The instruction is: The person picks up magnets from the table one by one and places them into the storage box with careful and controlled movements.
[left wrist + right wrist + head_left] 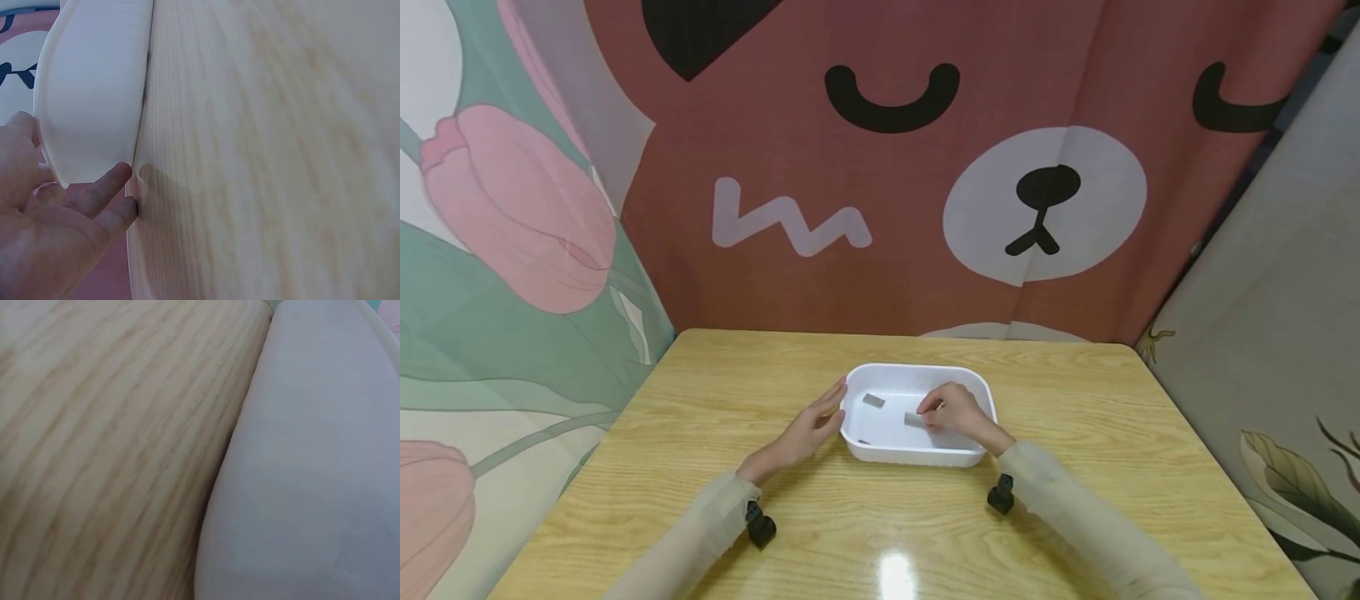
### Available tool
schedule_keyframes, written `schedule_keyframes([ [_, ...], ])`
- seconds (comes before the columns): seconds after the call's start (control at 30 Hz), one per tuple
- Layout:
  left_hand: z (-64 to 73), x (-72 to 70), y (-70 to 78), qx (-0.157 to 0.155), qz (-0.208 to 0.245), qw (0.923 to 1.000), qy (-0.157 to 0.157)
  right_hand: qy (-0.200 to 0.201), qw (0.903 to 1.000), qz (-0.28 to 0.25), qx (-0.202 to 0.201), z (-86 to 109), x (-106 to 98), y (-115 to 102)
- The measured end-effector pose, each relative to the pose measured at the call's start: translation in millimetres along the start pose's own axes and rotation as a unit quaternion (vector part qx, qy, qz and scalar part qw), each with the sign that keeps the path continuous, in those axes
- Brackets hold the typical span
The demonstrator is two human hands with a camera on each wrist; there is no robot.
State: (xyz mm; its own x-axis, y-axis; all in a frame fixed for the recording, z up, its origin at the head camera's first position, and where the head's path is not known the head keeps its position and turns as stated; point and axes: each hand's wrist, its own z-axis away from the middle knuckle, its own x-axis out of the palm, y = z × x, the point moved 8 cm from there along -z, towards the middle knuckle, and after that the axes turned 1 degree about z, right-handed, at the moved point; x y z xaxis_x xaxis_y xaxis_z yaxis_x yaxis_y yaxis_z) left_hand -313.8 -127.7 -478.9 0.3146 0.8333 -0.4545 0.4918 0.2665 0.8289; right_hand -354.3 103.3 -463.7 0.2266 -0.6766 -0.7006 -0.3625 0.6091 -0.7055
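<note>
A white rectangular basin (895, 456) with rounded corners sits on the table. Its outer wall (94, 94) fills much of the left wrist view's upper left. My left hand (808, 429) rests against the basin's left end, with fingers extended along the wall (56, 219). Inside the basin, my right hand (958, 410) has its thumb and fingers curled together at the right end of a small flat grey rectangular piece (913, 420), pinching it; the fingertips partly cover it. Another grey piece (873, 401) lies toward the back left. The right wrist view shows only the basin's side (312, 456) and the tabletop.
The wood-grain table (760, 375) extends around the basin on all sides. Something small and dark (864, 442) shows at the basin's front left, mostly hidden by the rim. A printed curtain (895, 275) hangs behind the table, with more patterned cloth at both sides.
</note>
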Motion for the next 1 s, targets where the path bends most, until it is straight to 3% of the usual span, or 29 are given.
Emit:
schedule_keyframes([
  [0.17, -0.5, 0.3, 1.7, -0.008, -0.006, 1.0, -0.001, -0.002, 0.9998, 0.003, 0.02, -1.5, 3, 2],
  [0.5, -0.8, -0.8, 5.3, -0.006, -0.019, 0.9998, 0.009, -0.006, 0.9989, 0.04, 0.023, -2.5, 6, 0],
  [0.8, 0.9, -1.6, 39.1, -0.013, -0.019, 0.9997, -0.007, -0.001, 0.9985, 0.054, 0.008, -1.2, 6, -1],
  [1.0, 0.4, 0.7, 14.3, -0.008, -0.014, 0.9998, 0.007, 0.008, 0.9972, 0.074, -0.004, -1.8, 6, -2],
])
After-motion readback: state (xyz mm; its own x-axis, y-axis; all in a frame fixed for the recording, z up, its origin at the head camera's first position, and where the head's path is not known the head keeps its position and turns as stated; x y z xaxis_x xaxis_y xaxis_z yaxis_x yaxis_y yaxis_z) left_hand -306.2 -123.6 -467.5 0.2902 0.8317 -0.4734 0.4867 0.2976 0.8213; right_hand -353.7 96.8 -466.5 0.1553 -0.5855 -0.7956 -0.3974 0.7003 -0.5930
